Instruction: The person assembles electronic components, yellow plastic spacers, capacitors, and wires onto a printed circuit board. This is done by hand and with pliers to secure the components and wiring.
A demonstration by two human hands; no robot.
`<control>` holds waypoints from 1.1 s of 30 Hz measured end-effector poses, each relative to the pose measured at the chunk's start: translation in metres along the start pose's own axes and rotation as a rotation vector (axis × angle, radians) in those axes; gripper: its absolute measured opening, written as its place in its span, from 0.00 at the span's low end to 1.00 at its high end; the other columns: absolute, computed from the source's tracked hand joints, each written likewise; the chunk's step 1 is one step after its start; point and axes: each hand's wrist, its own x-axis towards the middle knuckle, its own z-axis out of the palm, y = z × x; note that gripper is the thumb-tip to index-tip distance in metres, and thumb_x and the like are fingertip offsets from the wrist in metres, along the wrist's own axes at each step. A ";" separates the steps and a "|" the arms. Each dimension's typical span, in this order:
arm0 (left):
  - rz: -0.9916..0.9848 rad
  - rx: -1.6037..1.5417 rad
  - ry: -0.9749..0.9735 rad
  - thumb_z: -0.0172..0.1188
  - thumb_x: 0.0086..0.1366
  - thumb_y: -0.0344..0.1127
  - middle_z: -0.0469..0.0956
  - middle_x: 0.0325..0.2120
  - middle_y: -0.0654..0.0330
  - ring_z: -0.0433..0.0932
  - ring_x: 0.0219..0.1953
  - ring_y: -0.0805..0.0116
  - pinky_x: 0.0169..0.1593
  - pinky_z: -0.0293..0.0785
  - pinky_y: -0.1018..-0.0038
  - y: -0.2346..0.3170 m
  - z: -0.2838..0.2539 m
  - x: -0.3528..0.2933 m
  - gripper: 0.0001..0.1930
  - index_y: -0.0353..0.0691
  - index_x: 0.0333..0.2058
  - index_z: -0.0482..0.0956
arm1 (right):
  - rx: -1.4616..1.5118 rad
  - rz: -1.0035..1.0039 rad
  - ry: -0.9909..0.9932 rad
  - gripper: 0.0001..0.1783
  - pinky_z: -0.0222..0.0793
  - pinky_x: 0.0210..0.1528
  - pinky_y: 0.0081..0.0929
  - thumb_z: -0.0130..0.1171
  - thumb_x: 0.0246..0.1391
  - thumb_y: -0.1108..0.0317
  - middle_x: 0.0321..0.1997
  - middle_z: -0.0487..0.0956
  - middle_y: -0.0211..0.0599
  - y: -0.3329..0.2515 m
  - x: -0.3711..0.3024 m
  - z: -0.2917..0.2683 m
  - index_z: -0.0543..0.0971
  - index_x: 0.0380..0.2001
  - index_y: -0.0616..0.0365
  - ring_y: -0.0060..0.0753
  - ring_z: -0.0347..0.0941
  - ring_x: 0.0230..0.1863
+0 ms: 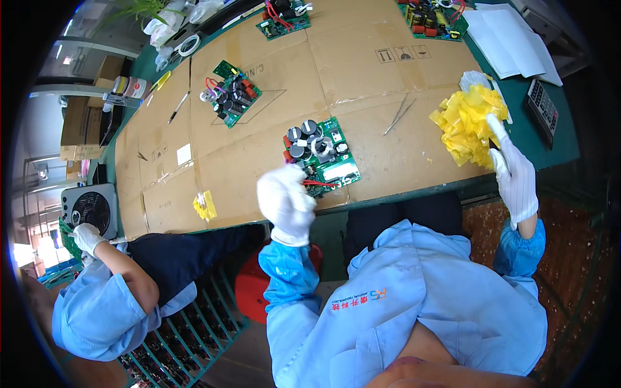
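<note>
My left hand (288, 204), in a white glove, is at the near left corner of a green circuit board (341, 169). Its fingers look curled in and slightly blurred; what they hold, if anything, cannot be made out. The board lies on the cardboard and carries black capacitors, a white wire loop and red wires, the red ones close to my left hand. My right hand (515, 174), gloved in white too, reaches to the edge of a heap of yellow tape pieces (469, 126). Index finger and thumb are apart there, with the index finger against the heap.
Tweezers (398, 118) lie between board and heap. Other circuit boards (233, 97) sit farther back on the cardboard (349, 71). A calculator (542, 110) and white papers (511, 42) are at right. At left, a co-worker's gloved hand (87, 238) holds a green board beside a fan (90, 210).
</note>
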 end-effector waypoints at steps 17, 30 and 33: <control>0.153 0.813 -0.279 0.58 0.45 0.15 0.74 0.36 0.53 0.75 0.39 0.50 0.41 0.73 0.57 -0.040 -0.107 -0.044 0.29 0.46 0.48 0.78 | 0.068 -0.342 0.100 0.28 0.75 0.35 0.34 0.58 0.59 0.70 0.39 0.81 0.41 -0.067 0.014 0.030 0.72 0.63 0.55 0.41 0.78 0.34; 0.142 1.356 0.144 0.63 0.57 0.29 0.65 0.62 0.45 0.59 0.65 0.32 0.63 0.57 0.38 -0.139 -0.070 0.082 0.27 0.46 0.58 0.72 | -0.041 -0.220 0.171 0.30 0.69 0.26 0.34 0.61 0.57 0.66 0.26 0.74 0.35 -0.041 0.014 0.027 0.72 0.63 0.56 0.37 0.73 0.26; 0.343 0.859 -0.111 0.65 0.53 0.27 0.68 0.60 0.46 0.63 0.64 0.37 0.66 0.61 0.47 -0.082 0.045 0.140 0.30 0.42 0.57 0.72 | -0.003 -0.239 0.307 0.29 0.71 0.28 0.34 0.61 0.56 0.68 0.31 0.78 0.36 -0.028 0.013 0.020 0.73 0.62 0.57 0.38 0.75 0.28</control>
